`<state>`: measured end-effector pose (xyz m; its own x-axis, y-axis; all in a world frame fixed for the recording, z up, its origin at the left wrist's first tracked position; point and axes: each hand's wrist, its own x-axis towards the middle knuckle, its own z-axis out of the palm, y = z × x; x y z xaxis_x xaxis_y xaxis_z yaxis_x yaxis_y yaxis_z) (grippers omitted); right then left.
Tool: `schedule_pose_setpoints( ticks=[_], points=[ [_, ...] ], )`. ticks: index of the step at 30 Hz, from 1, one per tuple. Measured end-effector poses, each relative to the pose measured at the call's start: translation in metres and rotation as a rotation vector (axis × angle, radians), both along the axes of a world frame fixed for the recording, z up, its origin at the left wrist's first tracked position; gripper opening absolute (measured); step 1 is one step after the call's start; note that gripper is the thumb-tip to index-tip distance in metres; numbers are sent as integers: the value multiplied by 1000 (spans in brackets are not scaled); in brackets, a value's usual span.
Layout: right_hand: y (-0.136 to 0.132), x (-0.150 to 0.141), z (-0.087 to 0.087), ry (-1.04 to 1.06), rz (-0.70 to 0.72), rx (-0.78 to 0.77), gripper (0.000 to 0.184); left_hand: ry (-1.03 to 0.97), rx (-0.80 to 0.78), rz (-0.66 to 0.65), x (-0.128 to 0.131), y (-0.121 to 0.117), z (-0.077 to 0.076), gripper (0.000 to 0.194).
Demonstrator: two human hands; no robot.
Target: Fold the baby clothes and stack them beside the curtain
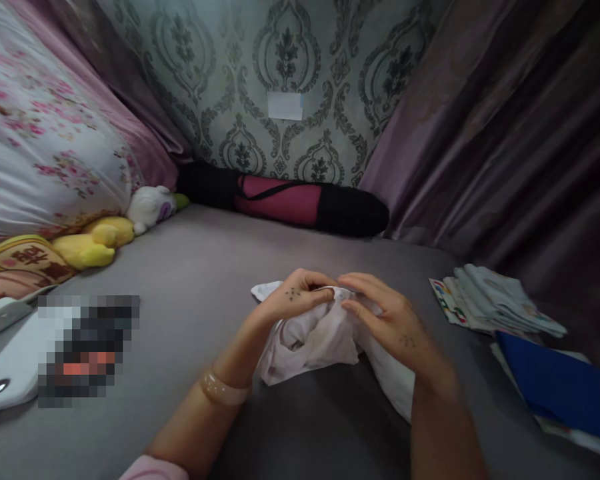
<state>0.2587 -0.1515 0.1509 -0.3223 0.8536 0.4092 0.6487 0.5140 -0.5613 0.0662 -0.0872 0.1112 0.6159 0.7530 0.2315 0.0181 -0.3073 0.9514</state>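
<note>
A crumpled white cloth [313, 343] lies on the grey bed surface [195, 280] in front of me. My left hand [295, 297], with a pale bangle on its wrist, has its fingers curled and pinching the cloth's top edge. My right hand [385, 320] grips the same bunched edge from the right, fingers bent over the fabric. The two hands nearly touch above the cloth. Part of the cloth runs under my right forearm.
Folded light garments [495, 300] and a blue folded item [555, 387] lie at the right. Yellow and white plush toys [110, 233] sit under a floral pillow [45, 147] at the left. A pink and black roll [290, 200] lies against the patterned wall. A white device [5, 373] sits at the near left.
</note>
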Motion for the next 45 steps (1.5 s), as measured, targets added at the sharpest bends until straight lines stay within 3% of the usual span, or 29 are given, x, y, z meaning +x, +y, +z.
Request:
schedule_pose_setpoints(
  ticks=[3, 7, 11, 14, 20, 23, 26, 28, 32, 36, 40, 42, 45],
  points=[
    [1, -9, 1, 20, 72, -36, 28, 39, 15, -51, -1, -2, 4, 37],
    [4, -5, -3, 12, -24, -37, 20, 108, 32, -77, -1, -6, 8, 44],
    [10, 13, -10, 49, -336, 74, 27, 147, 49, -60, -5, -4, 10, 35],
    [13, 28, -10, 102, -569, 86, 37, 142, 80, 46, -12, -2, 12, 39],
    [14, 41, -8, 145, -772, 102, 38, 318, 259, 277, -11, -21, 23, 53],
    [14, 45, -8, 177, -823, 125, 37, 503, 393, 297, 5, -41, 23, 44],
    [12, 50, -5, 232, -855, 160, 36, 677, 537, 286, 24, -54, 16, 22],
    [9, 54, -2, 242, -892, 197, 36, 769, 587, 313, 33, -56, 10, 20],
    [5, 64, 2, 254, -977, 272, 35, 731, 577, 400, 31, -48, 8, 22],
    [1, 72, 5, 322, -958, 229, 35, 426, 438, 454, 5, -31, 20, 16],
    [-15, 68, 17, 451, -792, 62, 37, 100, 269, 550, -28, -27, 45, 16],
    [-24, 63, 25, 466, -664, -49, 38, -8, 276, 670, -42, -32, 57, 16],
    [-28, 56, 28, 430, -497, -146, 39, -12, 328, 793, -54, -34, 63, 16]
  ],
)
